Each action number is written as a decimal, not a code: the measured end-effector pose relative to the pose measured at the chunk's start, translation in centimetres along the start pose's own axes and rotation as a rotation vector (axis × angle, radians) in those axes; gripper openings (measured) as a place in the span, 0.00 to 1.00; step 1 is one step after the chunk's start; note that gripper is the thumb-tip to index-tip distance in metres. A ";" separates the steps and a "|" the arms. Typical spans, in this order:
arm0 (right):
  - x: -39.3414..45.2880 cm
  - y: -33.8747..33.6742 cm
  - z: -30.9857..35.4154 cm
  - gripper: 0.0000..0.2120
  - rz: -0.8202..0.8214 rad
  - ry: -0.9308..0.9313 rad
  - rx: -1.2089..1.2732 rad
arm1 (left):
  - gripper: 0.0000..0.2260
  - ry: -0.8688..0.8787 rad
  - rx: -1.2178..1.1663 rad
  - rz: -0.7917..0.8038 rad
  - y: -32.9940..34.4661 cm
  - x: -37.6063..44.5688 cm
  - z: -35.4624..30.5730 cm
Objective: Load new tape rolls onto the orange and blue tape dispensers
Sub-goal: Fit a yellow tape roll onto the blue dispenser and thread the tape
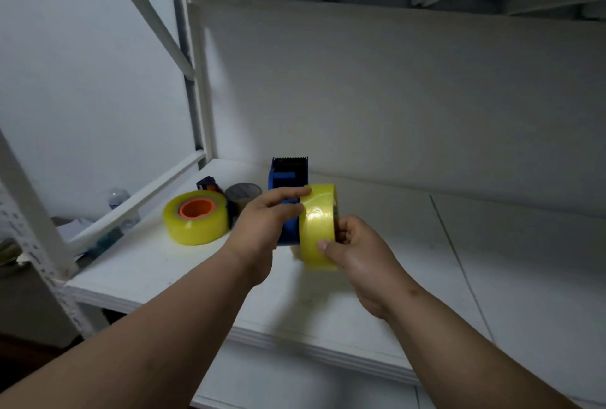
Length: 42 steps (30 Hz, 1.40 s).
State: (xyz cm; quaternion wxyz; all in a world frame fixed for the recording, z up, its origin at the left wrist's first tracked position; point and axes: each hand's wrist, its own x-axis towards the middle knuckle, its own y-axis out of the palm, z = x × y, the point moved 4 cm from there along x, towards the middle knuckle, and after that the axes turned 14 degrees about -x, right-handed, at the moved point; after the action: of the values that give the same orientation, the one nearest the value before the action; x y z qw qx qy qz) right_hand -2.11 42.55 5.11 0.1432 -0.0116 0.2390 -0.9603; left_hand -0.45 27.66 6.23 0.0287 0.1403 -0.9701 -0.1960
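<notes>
Spanning the view from lower left to right, the white shelf board [157, 264] carries everything, its front edge running diagonally below both forearms; a white back panel [393, 97] closes it behind, an upright post [200, 87] stands at its back left corner, and bare board stretches away to the right of the hands. Over the middle, the blue tape dispenser [288, 179] is held upright, toothed blade on top, by the left hand [262, 225], whose fingers curl round its body. Pressed against the dispenser's right side stands a yellow tape roll [318, 225] on edge, gripped by the right hand [354, 254] with the thumb on its rim. The two hands sit close together. A second yellow roll with an orange core [196, 216] lies flat on the shelf to the left, well apart. Behind it sits a small grey roll [242, 192].
</notes>
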 end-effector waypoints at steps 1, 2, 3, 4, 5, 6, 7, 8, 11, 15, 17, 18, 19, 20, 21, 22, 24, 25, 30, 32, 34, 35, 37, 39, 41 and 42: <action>0.3 1.0 0.3 0.13 0.001 0.012 0.000 | 0.13 -0.010 0.005 -0.010 -1.0 0.3 -0.2; 0.5 1.9 0.7 0.13 0.006 0.020 0.002 | 0.13 -0.018 0.011 -0.017 -1.9 0.5 -0.4; 0.8 2.7 1.1 0.13 0.016 0.025 0.003 | 0.13 -0.021 0.018 -0.025 -2.7 0.7 -0.6; 1.1 3.3 1.4 0.12 0.025 0.027 0.000 | 0.13 -0.021 0.026 -0.029 -3.4 0.9 -0.8; 1.5 3.9 1.6 0.11 0.029 0.027 -0.009 | 0.13 -0.024 0.030 -0.031 -4.0 1.1 -1.0; 1.8 4.3 1.9 0.10 0.027 0.025 -0.024 | 0.13 -0.029 0.032 -0.035 -4.5 1.4 -1.1; 2.0 4.7 1.9 0.09 0.024 0.026 -0.038 | 0.12 -0.035 0.027 -0.039 -4.8 1.6 -1.1; 2.3 5.0 2.0 0.09 0.024 0.027 -0.048 | 0.12 -0.041 0.018 -0.043 -5.1 1.8 -1.0; 3.1 5.6 2.0 0.11 0.055 0.039 -0.044 | 0.10 -0.044 0.016 -0.063 -5.5 2.1 -0.9; 3.8 6.0 2.1 0.14 0.103 0.042 -0.046 | 0.09 -0.048 0.022 -0.101 -5.9 2.9 -1.2; 3.9 5.9 2.0 0.14 0.117 0.043 -0.067 | 0.09 -0.053 0.005 -0.125 -5.9 3.1 -1.3; 4.0 5.8 1.9 0.14 0.116 0.043 -0.071 | 0.10 -0.052 -0.009 -0.148 -6.1 3.2 -1.2; 4.1 5.7 1.8 0.14 0.109 0.046 -0.066 | 0.11 -0.048 -0.033 -0.175 -6.2 3.5 -0.9; 4.2 5.5 1.7 0.14 0.098 0.051 -0.052 | 0.11 -0.048 -0.065 -0.203 -6.4 3.7 -0.7; 4.4 5.3 1.6 0.13 0.087 0.056 -0.030 | 0.12 -0.053 -0.097 -0.228 -6.6 3.9 -0.5; 4.5 5.1 1.6 0.13 0.079 0.062 -0.009 | 0.12 -0.058 -0.126 -0.250 -6.7 4.1 -0.3; 4.8 5.0 1.5 0.13 0.072 0.082 0.035 | 0.14 -0.049 -0.168 -0.265 -7.0 4.7 -0.2; 5.0 5.0 1.6 0.12 0.070 0.090 0.058 | 0.15 -0.038 -0.179 -0.256 -7.1 5.0 -0.2; 5.7 6.5 2.5 0.14 -0.013 0.116 0.137 | 0.23 -0.049 -0.183 -0.190 -8.0 7.1 -0.7; 5.9 7.5 3.0 0.17 -0.051 0.129 0.166 | 0.28 -0.071 -0.183 -0.142 -8.8 7.9 -0.8; 6.1 8.5 3.3 0.14 -0.063 0.149 0.210 | 0.29 -0.086 -0.185 -0.079 -9.6 8.7 -0.8; 6.2 9.0 3.4 0.13 -0.065 0.159 0.234 | 0.29 -0.095 -0.186 -0.049 -10.0 8.9 -0.9; 6.1 10.1 3.6 0.13 -0.082 0.167 0.229 | 0.27 -0.118 -0.175 0.008 -10.7 9.2 -0.8; 5.9 11.2 3.8 0.12 -0.102 0.167 0.203 | 0.21 -0.138 -0.157 0.061 -11.2 9.2 -0.7; 5.6 12.1 3.9 0.11 -0.111 0.177 0.183 | 0.21 -0.170 -0.157 0.086 -11.7 9.2 -0.4; 5.5 12.4 3.9 0.10 -0.113 0.183 0.171 | 0.21 -0.184 -0.166 0.091 -12.0 9.2 -0.3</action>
State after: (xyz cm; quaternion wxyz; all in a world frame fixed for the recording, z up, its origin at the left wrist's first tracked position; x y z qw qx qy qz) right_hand -3.64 28.73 2.57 0.0672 0.0747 0.1673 -0.9808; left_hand -6.14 14.30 1.84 -0.0400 0.0747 -0.9545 -0.2861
